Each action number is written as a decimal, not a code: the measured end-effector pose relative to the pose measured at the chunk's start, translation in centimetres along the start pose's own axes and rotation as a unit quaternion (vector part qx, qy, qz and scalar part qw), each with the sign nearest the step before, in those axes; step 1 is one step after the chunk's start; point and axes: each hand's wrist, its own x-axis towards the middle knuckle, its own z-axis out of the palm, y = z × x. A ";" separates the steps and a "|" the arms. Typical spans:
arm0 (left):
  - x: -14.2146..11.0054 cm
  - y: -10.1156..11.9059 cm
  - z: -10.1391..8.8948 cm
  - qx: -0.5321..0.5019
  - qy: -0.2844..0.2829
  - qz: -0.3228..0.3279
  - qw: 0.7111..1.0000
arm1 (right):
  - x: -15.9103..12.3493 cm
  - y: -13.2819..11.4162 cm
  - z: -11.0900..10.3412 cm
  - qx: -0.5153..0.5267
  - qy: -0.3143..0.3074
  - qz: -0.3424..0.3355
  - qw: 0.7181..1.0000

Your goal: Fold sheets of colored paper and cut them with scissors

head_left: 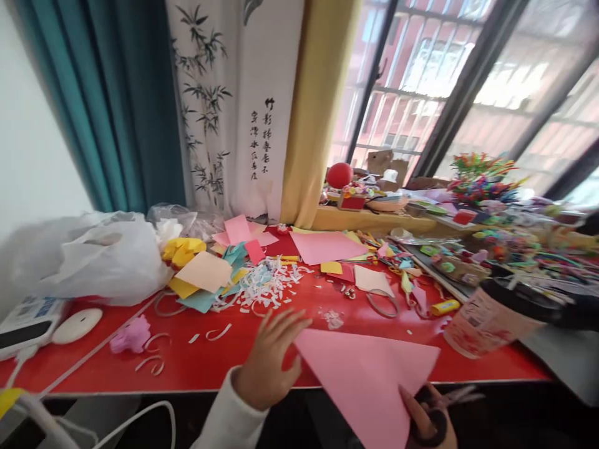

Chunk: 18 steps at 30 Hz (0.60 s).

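A large pink sheet of paper (362,374) slants over the front edge of the red table, its lower part hanging past the edge. My left hand (274,362) is beside its upper left corner, fingers spread and thumb apart; whether the fingers touch the corner I cannot tell. At the sheet's lower right, my right hand (428,421) pinches the paper with the thumb on top. That same hand also holds scissors (461,396), blurred, with the dark handles in the palm and the blades pointing right. The other fingers are partly hidden.
White paper shreds (269,284) and coloured paper scraps (203,272) lie behind my left hand. A lidded paper cup (491,318) leans at the right. Farther left are a white plastic bag (93,255) and a pink lump (131,335). Craft pieces crowd the windowsill.
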 end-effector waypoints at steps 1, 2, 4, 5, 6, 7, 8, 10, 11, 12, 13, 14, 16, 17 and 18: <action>-0.5 -0.7 -0.5 -0.021 -0.020 -0.005 1.000 | 0.2 -0.7 0.2 0.018 0.007 0.021 1.000; -1.0 -1.1 -1.0 -0.049 -0.050 -0.004 0.998 | 0.4 -1.4 0.4 0.036 0.010 0.041 0.998; -1.9 -1.2 -1.5 -0.103 -0.105 -0.009 0.989 | 0.9 -2.8 0.8 0.067 0.008 0.080 0.994; -2.3 -1.0 -1.7 -0.124 -0.128 -0.012 0.984 | 1.1 -3.5 0.9 0.088 0.003 0.104 0.991; -2.7 -0.8 -1.8 -0.143 -0.146 -0.017 0.979 | 1.2 -4.1 1.0 0.108 -0.004 0.128 0.986; -2.9 -0.6 -1.7 -0.161 -0.156 -0.026 0.974 | 1.2 -4.6 1.1 0.126 -0.014 0.146 0.981; -3.1 -0.4 -1.7 -0.177 -0.155 -0.039 0.971 | 1.2 -5.0 1.2 0.140 -0.024 0.158 0.977; -3.4 -0.3 -1.5 -0.210 -0.126 -0.075 0.967 | 1.2 -5.5 1.6 0.145 -0.045 0.154 0.976; -3.5 -0.4 -1.4 -0.227 -0.112 -0.091 0.963 | 1.3 -5.6 1.8 0.142 -0.057 0.142 0.978; -3.5 -0.6 -1.2 -0.242 -0.103 -0.105 0.959 | 1.4 -5.6 2.0 0.139 -0.066 0.129 0.980; -3.6 -0.9 -1.1 -0.252 -0.096 -0.116 0.956 | 1.6 -5.5 2.2 0.138 -0.074 0.115 0.981; -3.7 -1.3 -0.9 -0.255 -0.084 -0.131 0.954 | 2.0 -5.4 2.4 0.141 -0.083 0.104 0.981; -4.0 -2.2 -0.7 -0.235 -0.013 -0.197 0.952 | 3.3 -4.9 2.5 0.151 -0.095 0.085 0.980; -4.2 -2.8 -0.7 -0.213 0.042 -0.243 0.946 | 4.2 -4.5 2.4 0.144 -0.094 0.075 0.982; -4.3 -3.5 -0.7 -0.189 0.095 -0.287 0.934 | 5.4 -4.0 2.1 0.117 -0.090 0.059 0.987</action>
